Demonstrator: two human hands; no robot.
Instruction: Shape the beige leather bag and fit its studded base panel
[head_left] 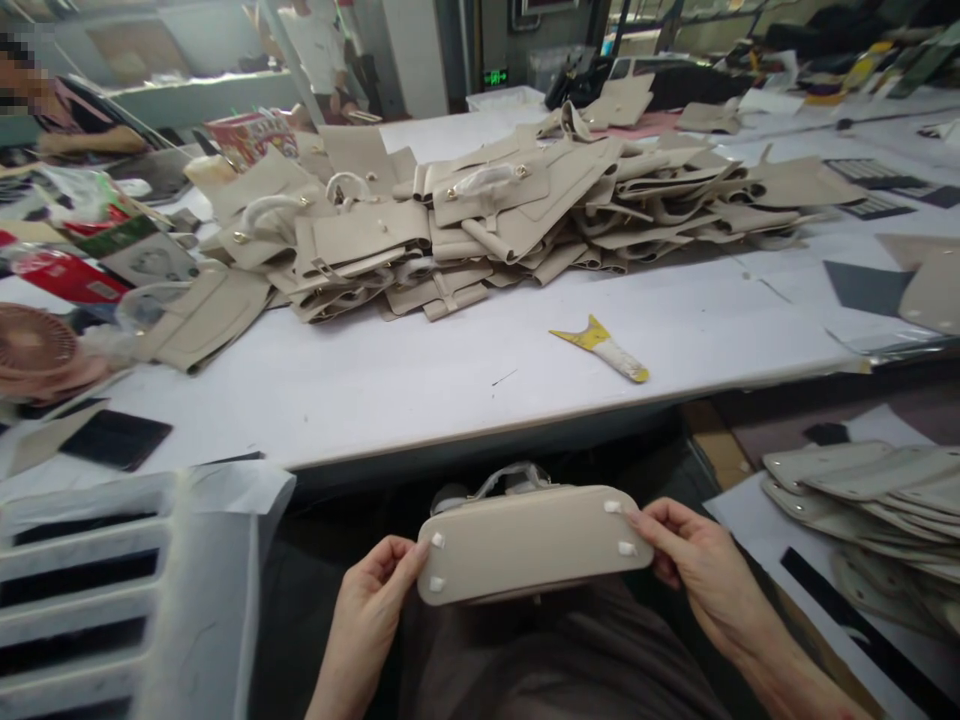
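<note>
A beige bag is held over my lap, its flat oval base facing me. White wrapped pieces sit near the corners of the base, and a plastic-wrapped handle shows behind its far edge. My left hand pinches the left end of the bag. At the right end, the thumb and fingers of my right hand are closed on the bag's edge. Beyond the bag, a yellow and white forked tool lies on the white table.
Beige bag pieces are heaped across the table. At the right is a stack of oval panels; at the left are a white slatted crate, a dark phone and a pink fan. Two people are in the background.
</note>
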